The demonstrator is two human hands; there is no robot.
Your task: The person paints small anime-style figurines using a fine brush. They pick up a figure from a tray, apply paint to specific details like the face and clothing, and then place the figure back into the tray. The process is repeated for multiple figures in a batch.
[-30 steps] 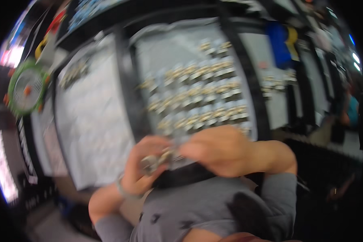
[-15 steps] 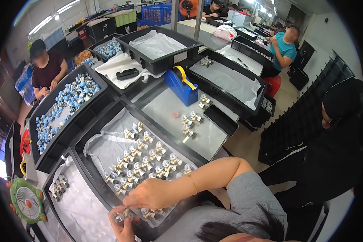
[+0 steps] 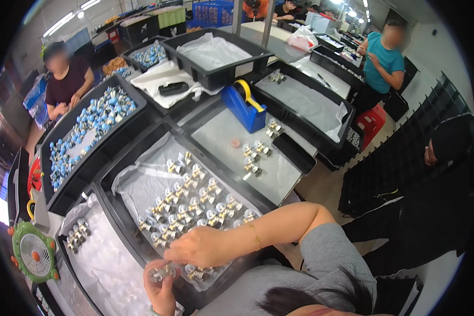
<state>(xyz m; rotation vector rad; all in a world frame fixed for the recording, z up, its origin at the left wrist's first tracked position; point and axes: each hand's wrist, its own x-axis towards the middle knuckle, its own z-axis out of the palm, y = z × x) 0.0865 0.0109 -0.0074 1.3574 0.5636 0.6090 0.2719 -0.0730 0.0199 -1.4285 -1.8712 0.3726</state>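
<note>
Between the thumb and fingers of my left hand is a small figurine with a clear rounded part and grey and cream parts. My right hand reaches across from the right, its fingers pinched together right at the figurine's top; what its fingertips grip is hidden. Both hands are over the near edge of a black tray lined with white sheet. Rows of similar figurines stand on that lining, some partly hidden by my right forearm.
On the left are a lined tray with several figurines, a green fan and a bin of blue-and-white pieces. Beyond stand a blue tape dispenser, a black tray and another tray. Co-workers sit at left and far right.
The whole view has shifted slightly. My hands stay together at the figurine, which looks slightly turned. The co-worker in teal has turned and lowered a hand.
</note>
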